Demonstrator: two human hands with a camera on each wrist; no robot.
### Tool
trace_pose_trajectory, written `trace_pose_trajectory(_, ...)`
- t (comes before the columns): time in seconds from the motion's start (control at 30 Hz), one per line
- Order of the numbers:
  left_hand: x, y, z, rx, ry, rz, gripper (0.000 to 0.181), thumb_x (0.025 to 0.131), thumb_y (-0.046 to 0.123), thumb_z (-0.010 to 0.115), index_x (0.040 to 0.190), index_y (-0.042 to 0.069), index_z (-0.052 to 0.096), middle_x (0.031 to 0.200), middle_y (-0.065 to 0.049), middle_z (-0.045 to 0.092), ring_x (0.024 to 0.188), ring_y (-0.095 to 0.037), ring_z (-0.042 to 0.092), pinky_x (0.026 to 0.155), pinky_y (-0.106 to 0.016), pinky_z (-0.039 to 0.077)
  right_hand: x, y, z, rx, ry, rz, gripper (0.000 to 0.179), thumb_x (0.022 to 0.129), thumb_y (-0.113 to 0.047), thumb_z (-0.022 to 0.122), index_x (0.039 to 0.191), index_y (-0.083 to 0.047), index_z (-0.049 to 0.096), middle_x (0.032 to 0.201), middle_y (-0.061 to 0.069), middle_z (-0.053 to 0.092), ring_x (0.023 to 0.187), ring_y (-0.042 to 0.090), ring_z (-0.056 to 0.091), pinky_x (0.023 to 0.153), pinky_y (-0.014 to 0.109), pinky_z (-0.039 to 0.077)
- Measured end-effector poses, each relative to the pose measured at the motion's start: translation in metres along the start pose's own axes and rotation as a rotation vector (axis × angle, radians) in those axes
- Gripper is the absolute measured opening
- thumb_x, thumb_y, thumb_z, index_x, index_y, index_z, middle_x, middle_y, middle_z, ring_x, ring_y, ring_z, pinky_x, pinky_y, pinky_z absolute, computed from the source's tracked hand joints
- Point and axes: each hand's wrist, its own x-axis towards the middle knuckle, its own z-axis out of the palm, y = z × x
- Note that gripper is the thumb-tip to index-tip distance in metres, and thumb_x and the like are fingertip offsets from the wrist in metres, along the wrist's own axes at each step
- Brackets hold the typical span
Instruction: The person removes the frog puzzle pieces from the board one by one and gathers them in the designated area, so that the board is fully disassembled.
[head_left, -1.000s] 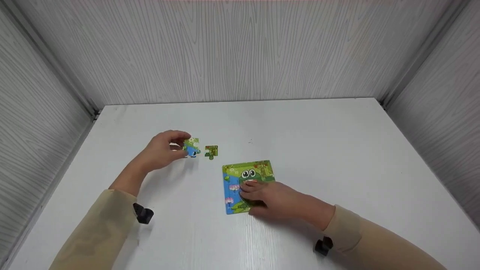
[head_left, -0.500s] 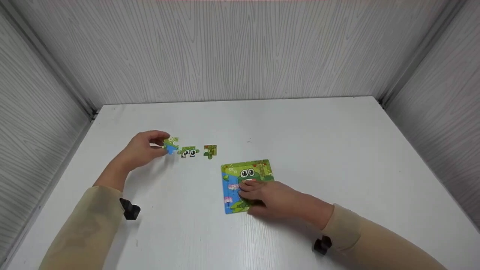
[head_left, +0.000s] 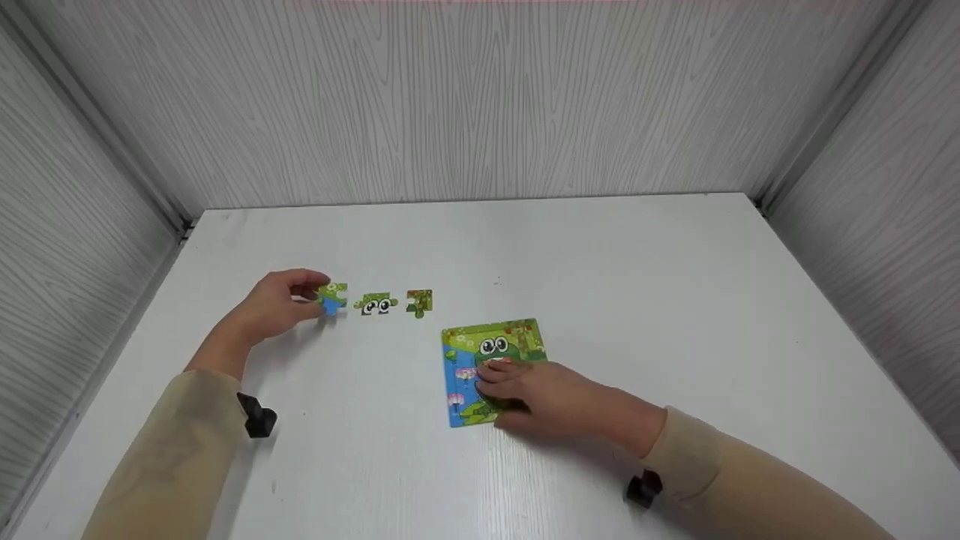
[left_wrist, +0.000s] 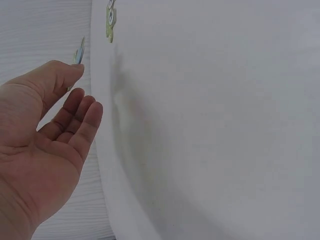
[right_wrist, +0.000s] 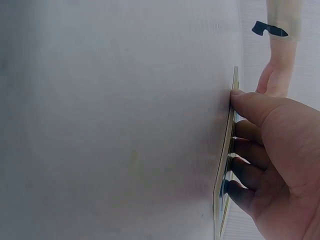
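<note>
My left hand (head_left: 274, 304) pinches a corner jigsaw piece (head_left: 334, 298) printed green and blue, between thumb and index finger at the left of the table. In the left wrist view the same jigsaw piece (left_wrist: 79, 54) shows edge-on behind the thumb. Just to its right lies a jigsaw piece with frog eyes (head_left: 375, 304), and beyond that a green-brown jigsaw piece (head_left: 419, 301). A square frog puzzle board (head_left: 466, 373) lies near the middle. My right hand (head_left: 555, 397) rests on it, covering its lower right part; the right wrist view shows the thumb touching its edge.
The white table (head_left: 637, 277) runs back to a pale wood-grain wall (head_left: 480, 105). Side panels (head_left: 885, 195) stand at left and right. A black clip-like device (head_left: 259, 416) sits on each sleeve cuff.
My left hand has moved left with the corner piece, then slightly down toward the table. The frog-eyes piece, earlier partly hidden behind it, now shows fully. My right hand stays on the board.
</note>
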Motion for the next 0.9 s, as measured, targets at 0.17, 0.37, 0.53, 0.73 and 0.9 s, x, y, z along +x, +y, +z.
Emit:
trace_pose_trajectory(0.17, 0.0, -0.006, 0.002, 0.009, -0.014, -0.007, 0.052, 0.101, 0.009, 0.069, 0.151, 0.005, 0.054, 0.149, -0.019, 0.055, 0.135, -0.036, 0.049, 0.114, -0.054, 0.041, 0.001, -0.001, 0.0, -0.003, -0.012, -0.005, 0.059, 0.107, -0.037, 0.064, 0.158, -0.01, 0.05, 0.167, 0.006, 0.04, 0.156, 0.025, 0.033, 0.122, 0.043, 0.034)
trace_pose_trajectory(0.37, 0.002, -0.012, 0.003, -0.009, -0.027, -0.013, 0.055, 0.101, 0.009, 0.069, 0.152, 0.002, 0.051, 0.149, -0.021, 0.053, 0.137, -0.038, 0.048, 0.114, -0.052, 0.04, 0.0, -0.001, -0.002, -0.006, -0.005, -0.006, 0.058, 0.108, -0.036, 0.063, 0.158, -0.01, 0.05, 0.167, 0.005, 0.04, 0.156, 0.025, 0.033, 0.122, 0.043, 0.035)
trace_pose_trajectory(0.53, 0.003, -0.013, 0.003, -0.014, -0.023, -0.009, 0.055, 0.1, 0.008, 0.07, 0.152, 0.001, 0.052, 0.147, -0.022, 0.053, 0.136, -0.039, 0.049, 0.115, -0.053, 0.04, 0.0, -0.001, -0.003, -0.001, -0.018, 0.007, 0.059, 0.108, -0.037, 0.062, 0.159, -0.011, 0.049, 0.167, 0.004, 0.04, 0.156, 0.024, 0.032, 0.122, 0.043, 0.034)
trace_pose_trajectory(0.73, 0.004, -0.015, 0.004, 0.003, -0.023, -0.024, 0.053, 0.101, 0.009, 0.069, 0.152, 0.003, 0.052, 0.147, -0.021, 0.053, 0.136, -0.039, 0.048, 0.118, -0.054, 0.037, 0.001, -0.001, -0.002, 0.009, -0.024, 0.015, 0.059, 0.108, -0.037, 0.062, 0.159, -0.012, 0.049, 0.167, 0.003, 0.039, 0.157, 0.024, 0.031, 0.122, 0.043, 0.034)
trace_pose_trajectory(0.9, 0.004, -0.016, 0.006, 0.014, -0.022, -0.026, 0.053, 0.102, 0.009, 0.068, 0.152, 0.004, 0.052, 0.149, -0.021, 0.052, 0.138, -0.039, 0.047, 0.119, -0.055, 0.036, 0.001, 0.001, -0.002, 0.009, -0.021, 0.016, 0.06, 0.108, -0.037, 0.063, 0.16, -0.012, 0.048, 0.168, 0.003, 0.038, 0.157, 0.024, 0.031, 0.122, 0.044, 0.034)
